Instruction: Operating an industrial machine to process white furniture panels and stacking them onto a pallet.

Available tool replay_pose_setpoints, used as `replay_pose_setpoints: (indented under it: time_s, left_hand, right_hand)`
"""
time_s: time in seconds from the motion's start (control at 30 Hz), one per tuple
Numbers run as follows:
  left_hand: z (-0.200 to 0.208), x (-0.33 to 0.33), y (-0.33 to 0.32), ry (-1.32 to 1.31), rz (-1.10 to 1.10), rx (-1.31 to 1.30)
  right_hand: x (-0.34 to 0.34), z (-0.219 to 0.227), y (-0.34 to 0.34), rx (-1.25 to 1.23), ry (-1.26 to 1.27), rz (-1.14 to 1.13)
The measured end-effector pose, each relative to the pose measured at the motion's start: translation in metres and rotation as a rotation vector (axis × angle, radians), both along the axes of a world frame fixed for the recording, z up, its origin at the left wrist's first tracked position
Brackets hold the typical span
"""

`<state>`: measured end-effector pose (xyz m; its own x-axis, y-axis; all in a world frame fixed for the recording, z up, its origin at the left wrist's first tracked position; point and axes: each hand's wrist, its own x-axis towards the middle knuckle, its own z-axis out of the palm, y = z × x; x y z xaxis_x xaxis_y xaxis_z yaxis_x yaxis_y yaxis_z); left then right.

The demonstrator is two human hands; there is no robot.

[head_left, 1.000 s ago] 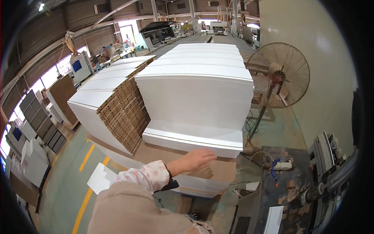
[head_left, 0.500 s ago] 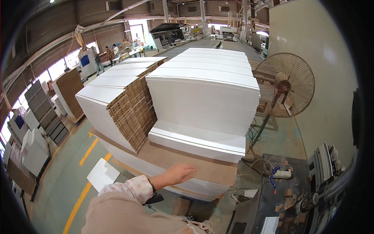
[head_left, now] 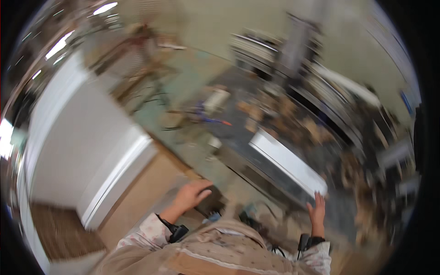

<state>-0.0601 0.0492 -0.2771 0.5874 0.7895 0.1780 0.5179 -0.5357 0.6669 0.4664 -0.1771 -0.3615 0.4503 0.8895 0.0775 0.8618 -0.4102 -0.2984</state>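
Observation:
A long narrow white panel (head_left: 288, 161) lies slantwise on a dark machine table (head_left: 238, 133). At its near end is my right hand (head_left: 317, 213), fingers stretched out and spread; whether the fingertips touch the panel I cannot tell. My left hand (head_left: 190, 197) hovers beside the corner of a brown sheet (head_left: 130, 192), its fingers extended, thumb apart, and nothing in it. On that sheet stands a tall stack of white panels (head_left: 68, 146), at the left. Motion blurs much of the picture.
Brown scraps (head_left: 284, 110) litter the dark table, with a pale block (head_left: 215, 101) and a blue-and-orange hose (head_left: 213, 120) at its far-left side. Machine parts (head_left: 298, 50) rise along the wall. A blurred fan (head_left: 144, 34) stands at the far left, cables on the floor beneath.
My view has swung right and down, so the panel stack now sits at the left and the machine table in the middle. My right hand has come into view by the white panel.

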Motion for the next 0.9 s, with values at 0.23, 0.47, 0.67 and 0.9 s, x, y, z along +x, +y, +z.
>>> replay_pose_setpoints:
  time_s: [0.23,0.47,0.67,0.9]
  left_hand:
    - [-0.035,0.157,0.029,0.109,-0.597,-0.168]
    - [-0.119,0.336,0.032,0.322,-0.677,0.098]
    - [-0.163,0.373,0.01,0.458,-0.51,0.317]
    - [-0.193,0.322,0.009,0.402,-0.533,0.49]
  right_hand:
    - [-0.105,0.073,-0.367,-0.086,-0.251,-0.914]
    - [-0.256,0.053,-0.465,-0.701,0.245,-1.162]
    - [-0.244,0.026,-0.436,-0.548,0.011,-0.963]
    - [-0.205,0.005,-0.39,-0.415,-0.203,-0.608]
